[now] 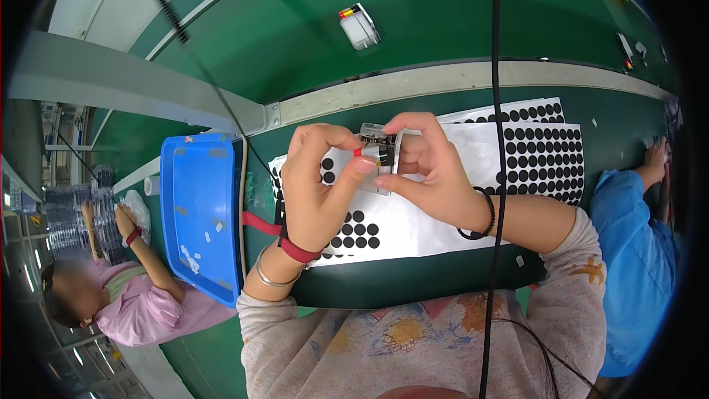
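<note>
Both my hands meet over the white sticker sheets point(413, 233), which carry rows of black round dots. Between thumb and forefinger, my left hand point(314, 170) pinches a small grey cylinder with a red end point(367, 152). My right hand point(436, 177) grips a small clear plastic case point(376, 182) by its edges, with thumb and fingers on opposite sides. Dark parts show inside the case. The cylinder lies against the case's opening; how far it sits inside is hidden by my fingers. A red wrist strap circles my left wrist, a black bracelet my right.
Left of the sheets stands a blue tray point(201, 207) with a few small white pieces. Beyond the pale rail point(399, 83), a white case with red and yellow parts point(360, 29) lies on the green surface. A black cable point(496, 44) hangs in front. Co-workers sit on both sides.
</note>
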A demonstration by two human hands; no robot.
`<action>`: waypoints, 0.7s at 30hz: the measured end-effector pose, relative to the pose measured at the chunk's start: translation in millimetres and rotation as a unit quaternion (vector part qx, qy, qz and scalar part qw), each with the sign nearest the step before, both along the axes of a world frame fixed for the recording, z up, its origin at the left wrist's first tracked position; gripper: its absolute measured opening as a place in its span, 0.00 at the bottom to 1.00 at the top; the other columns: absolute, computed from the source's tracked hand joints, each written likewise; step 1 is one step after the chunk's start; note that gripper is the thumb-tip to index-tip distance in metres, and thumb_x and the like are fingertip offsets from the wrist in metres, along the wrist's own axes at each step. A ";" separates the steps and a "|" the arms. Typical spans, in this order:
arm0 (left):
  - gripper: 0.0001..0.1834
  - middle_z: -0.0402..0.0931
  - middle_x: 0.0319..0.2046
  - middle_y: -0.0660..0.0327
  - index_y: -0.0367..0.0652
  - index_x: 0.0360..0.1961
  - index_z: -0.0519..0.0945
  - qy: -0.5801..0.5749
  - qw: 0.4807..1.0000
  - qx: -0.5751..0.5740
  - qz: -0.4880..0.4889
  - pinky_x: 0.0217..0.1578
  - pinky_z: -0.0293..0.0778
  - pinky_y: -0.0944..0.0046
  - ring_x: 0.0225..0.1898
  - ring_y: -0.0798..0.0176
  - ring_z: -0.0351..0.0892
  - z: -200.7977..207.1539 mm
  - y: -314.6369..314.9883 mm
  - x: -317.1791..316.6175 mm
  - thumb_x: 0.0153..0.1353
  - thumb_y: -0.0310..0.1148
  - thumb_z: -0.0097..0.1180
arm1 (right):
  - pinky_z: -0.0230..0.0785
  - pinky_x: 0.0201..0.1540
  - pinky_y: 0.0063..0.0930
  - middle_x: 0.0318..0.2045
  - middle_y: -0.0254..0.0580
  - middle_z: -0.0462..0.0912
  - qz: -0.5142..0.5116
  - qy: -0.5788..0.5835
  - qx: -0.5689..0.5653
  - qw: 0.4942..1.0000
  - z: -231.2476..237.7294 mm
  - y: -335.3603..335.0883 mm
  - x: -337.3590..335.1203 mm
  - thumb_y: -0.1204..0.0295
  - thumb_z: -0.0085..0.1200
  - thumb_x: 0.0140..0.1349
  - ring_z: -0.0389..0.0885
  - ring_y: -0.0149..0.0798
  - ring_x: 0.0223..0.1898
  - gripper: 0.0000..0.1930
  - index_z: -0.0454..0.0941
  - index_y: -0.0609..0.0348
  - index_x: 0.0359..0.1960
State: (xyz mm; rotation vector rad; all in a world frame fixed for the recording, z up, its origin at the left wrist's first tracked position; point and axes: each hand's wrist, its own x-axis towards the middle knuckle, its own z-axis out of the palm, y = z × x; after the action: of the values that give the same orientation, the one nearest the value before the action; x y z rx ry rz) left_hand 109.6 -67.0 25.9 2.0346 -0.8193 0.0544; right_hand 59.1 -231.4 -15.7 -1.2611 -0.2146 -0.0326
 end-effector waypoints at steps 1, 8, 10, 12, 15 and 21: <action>0.12 0.73 0.32 0.59 0.37 0.35 0.70 0.000 1.000 -0.003 0.003 0.40 0.67 0.68 0.35 0.67 0.73 0.8 -0.4 -0.3 0.51 0.27 0.59 | 0.70 0.40 0.22 0.33 0.40 0.77 -0.005 0.001 0.001 1.000 0.6 0.0 -0.5 0.84 0.55 0.52 0.77 0.29 0.38 0.26 0.56 0.57 0.50; 0.14 0.78 0.32 0.61 0.39 0.29 0.75 0.047 0.991 -0.101 0.070 0.38 0.68 0.64 0.36 0.63 0.71 3.8 -9.7 -3.7 0.40 0.26 0.67 | 0.71 0.44 0.25 0.38 0.44 0.77 -0.021 -0.010 0.029 0.999 0.0 0.3 1.2 0.84 0.54 0.52 0.77 0.32 0.42 0.27 0.56 0.57 0.52; 0.13 0.79 0.31 0.62 0.39 0.28 0.76 0.009 0.995 -0.076 0.060 0.39 0.68 0.64 0.36 0.64 0.70 0.3 -6.8 0.3 0.40 0.26 0.67 | 0.71 0.45 0.25 0.39 0.44 0.77 -0.034 -0.025 0.022 0.999 -0.1 0.3 1.0 0.83 0.55 0.52 0.77 0.32 0.42 0.29 0.55 0.58 0.54; 0.12 0.80 0.30 0.63 0.39 0.26 0.76 0.005 0.995 -0.081 0.059 0.39 0.67 0.65 0.36 0.64 0.69 -1.1 -6.9 1.0 0.39 0.26 0.67 | 0.71 0.45 0.26 0.40 0.44 0.77 -0.038 -0.030 0.023 0.999 -0.3 0.4 1.0 0.83 0.55 0.52 0.77 0.32 0.43 0.31 0.55 0.58 0.57; 0.12 0.80 0.30 0.64 0.40 0.25 0.77 -0.034 0.993 -0.096 0.061 0.39 0.65 0.65 0.36 0.64 0.68 -6.0 -7.7 1.9 0.38 0.25 0.67 | 0.71 0.46 0.26 0.40 0.43 0.77 -0.028 -0.022 0.029 0.999 -0.9 0.5 0.8 0.82 0.56 0.52 0.77 0.32 0.43 0.31 0.57 0.59 0.58; 0.13 0.78 0.33 0.59 0.38 0.28 0.76 -0.104 0.987 -0.108 0.062 0.41 0.65 0.65 0.38 0.63 0.70 -19.8 -11.5 4.7 0.39 0.23 0.67 | 0.71 0.46 0.25 0.40 0.42 0.77 -0.028 -0.004 0.031 0.999 -3.4 1.2 -0.6 0.82 0.57 0.51 0.77 0.30 0.42 0.29 0.61 0.60 0.56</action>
State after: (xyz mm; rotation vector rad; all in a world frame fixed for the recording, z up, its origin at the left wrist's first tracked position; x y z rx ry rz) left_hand 114.2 -78.5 6.1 1.8916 -0.7772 0.4134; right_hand 58.5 -230.2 -19.1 -1.2053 -0.1845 -0.0923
